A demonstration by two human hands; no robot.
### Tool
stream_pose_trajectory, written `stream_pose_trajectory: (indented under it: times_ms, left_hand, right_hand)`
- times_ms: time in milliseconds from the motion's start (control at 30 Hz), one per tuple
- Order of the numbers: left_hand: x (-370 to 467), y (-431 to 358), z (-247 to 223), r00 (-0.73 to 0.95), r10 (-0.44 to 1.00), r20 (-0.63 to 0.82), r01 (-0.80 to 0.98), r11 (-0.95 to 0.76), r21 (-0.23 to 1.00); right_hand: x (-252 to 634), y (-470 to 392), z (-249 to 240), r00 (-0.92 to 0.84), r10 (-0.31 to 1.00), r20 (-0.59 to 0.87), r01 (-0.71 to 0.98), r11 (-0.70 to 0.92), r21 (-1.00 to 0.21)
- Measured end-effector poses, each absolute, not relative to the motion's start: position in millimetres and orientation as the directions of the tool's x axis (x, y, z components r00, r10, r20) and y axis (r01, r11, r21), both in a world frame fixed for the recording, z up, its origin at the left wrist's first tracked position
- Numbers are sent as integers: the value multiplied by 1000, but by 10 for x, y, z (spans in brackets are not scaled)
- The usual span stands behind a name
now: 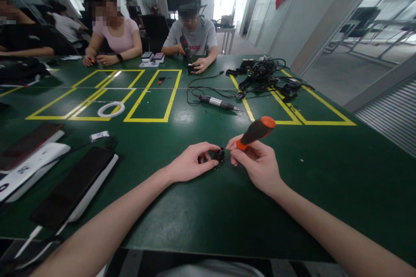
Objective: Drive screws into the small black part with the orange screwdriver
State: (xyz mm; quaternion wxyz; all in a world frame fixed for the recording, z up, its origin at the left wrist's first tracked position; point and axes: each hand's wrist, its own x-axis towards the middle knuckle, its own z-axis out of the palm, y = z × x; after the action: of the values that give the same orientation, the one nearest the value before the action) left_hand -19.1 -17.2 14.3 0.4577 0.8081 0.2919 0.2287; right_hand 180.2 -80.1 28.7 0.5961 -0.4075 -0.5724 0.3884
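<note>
A small black part (pixel 219 154) stands upright on the green table (pixel 182 225), with a round hollow top. My left hand (pixel 194 161) grips it from the left between thumb and fingers. Just to its right, my right hand (pixel 256 162) is closed around the lower end of a screwdriver (pixel 258 130) with a black and orange handle. The handle tilts up to the right. Its shaft and tip are hidden by my fingers. A few tiny dark pieces lie by the base of the black part.
An electric screwdriver (pixel 217 103) with a cable lies beyond my hands. Tangled black cables (pixel 264 71) lie at the back right. Phones on white power banks (pixel 76 186) fill the left side. A white ring (pixel 111 109) lies inside yellow tape. Other people sit across the table.
</note>
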Motion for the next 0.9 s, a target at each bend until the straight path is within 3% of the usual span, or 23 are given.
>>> stream_pose_trajectory:
  times_ms: [333,567,900]
  left_hand:
    - [-193,-162,128,719,687,103,256,-400,880]
    - [-190,-162,117,723,683,107,243,-396,886]
    - [-192,-154,114,730,675,112,221,-387,895]
  right_hand:
    - [1788,-791,309,46,931,362,-103,365,-925]
    - [1827,-810,336,64,926,371,54,368,-928]
    - [1809,-825,295,63,921,384,-21,386,-922]
